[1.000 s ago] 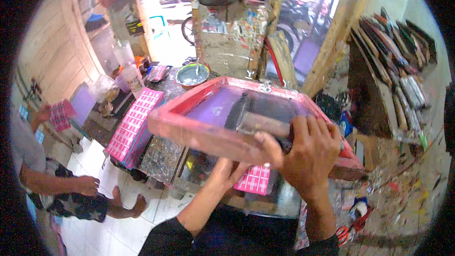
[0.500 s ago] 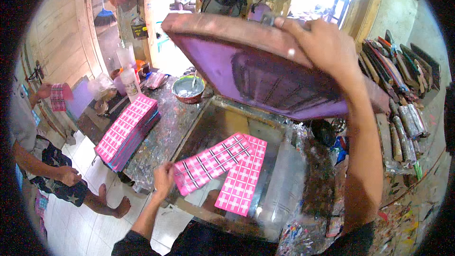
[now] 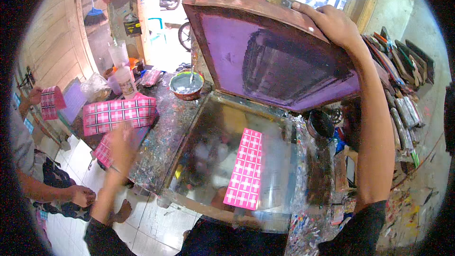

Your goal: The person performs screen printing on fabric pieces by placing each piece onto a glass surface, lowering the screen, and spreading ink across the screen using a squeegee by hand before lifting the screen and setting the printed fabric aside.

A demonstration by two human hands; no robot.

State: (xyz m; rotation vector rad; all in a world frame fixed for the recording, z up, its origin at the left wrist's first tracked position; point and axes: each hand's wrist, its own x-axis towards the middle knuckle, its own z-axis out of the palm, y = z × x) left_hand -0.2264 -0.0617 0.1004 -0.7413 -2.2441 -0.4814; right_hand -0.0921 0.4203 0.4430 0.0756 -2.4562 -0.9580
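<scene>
Glass plate (image 3: 204, 135) set in the spattered bench (image 3: 163, 114); one pink cross-patterned piece (image 3: 244, 173) lies on it, right of its middle. Screen frame (image 3: 246, 5) stands tilted up at the plate's far edge, purple-and-dark underside toward the person. Right hand (image 3: 332, 26): fingers closed over the frame's upper edge, has hold of it. Left hand (image 3: 122, 137): left of the plate, motion-blurred, over the pink stack (image 3: 104, 150), just beside a black-lined plaid piece (image 3: 118, 114) lying crosswise there; from here I can't tell how open, or whether it grips anything. Bowl (image 3: 187, 85) of grey liquid by the plate's far left corner. Co-worker (image 3: 23, 137) well left of the plate, holding another plaid piece (image 3: 51, 103).
</scene>
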